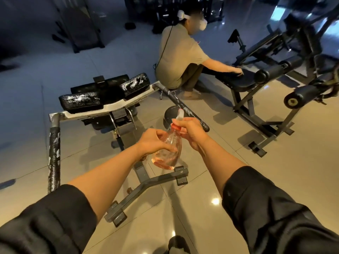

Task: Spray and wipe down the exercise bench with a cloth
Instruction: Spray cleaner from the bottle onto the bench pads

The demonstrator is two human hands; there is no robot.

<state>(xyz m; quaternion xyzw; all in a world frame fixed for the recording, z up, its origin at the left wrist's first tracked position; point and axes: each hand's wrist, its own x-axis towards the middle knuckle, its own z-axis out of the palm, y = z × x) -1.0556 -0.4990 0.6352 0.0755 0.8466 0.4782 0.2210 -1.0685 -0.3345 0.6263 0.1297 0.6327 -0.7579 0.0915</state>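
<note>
Left hand: your left hand (156, 142) curls round the belly of the clear, rounded plastic spray bottle with pinkish liquid (167, 153), fingers wrapped across its near side.
Right hand: your right hand (190, 132) grips the bottle's neck at the red collar, with the white trigger nozzle (180, 114) poking out above your knuckles.
Spray bottle: you hold it between both hands, tilted, nozzle aimed far and slightly right, base toward you, above the floor and the bench's foot.
Exercise bench: the black steel-framed exercise bench with cracked black pads (102, 105) stands on the floor just beyond your hands, to the left; its two worn pads (80, 102) show white flaking.
Handle bars: a worn black-wrapped bar (54, 154) runs down the left side, another (185, 109) slants behind your right hand.
Cloth: you cannot tell where it is.
Sleeves: your black sleeves (271, 208) are pushed up to the forearms.
Floor: glossy beige tiles (211, 180) with light reflections.
Other person: someone in a tan shirt (178, 54) crouches far off, one hand on a second black bench (238, 79) to the right.
</note>
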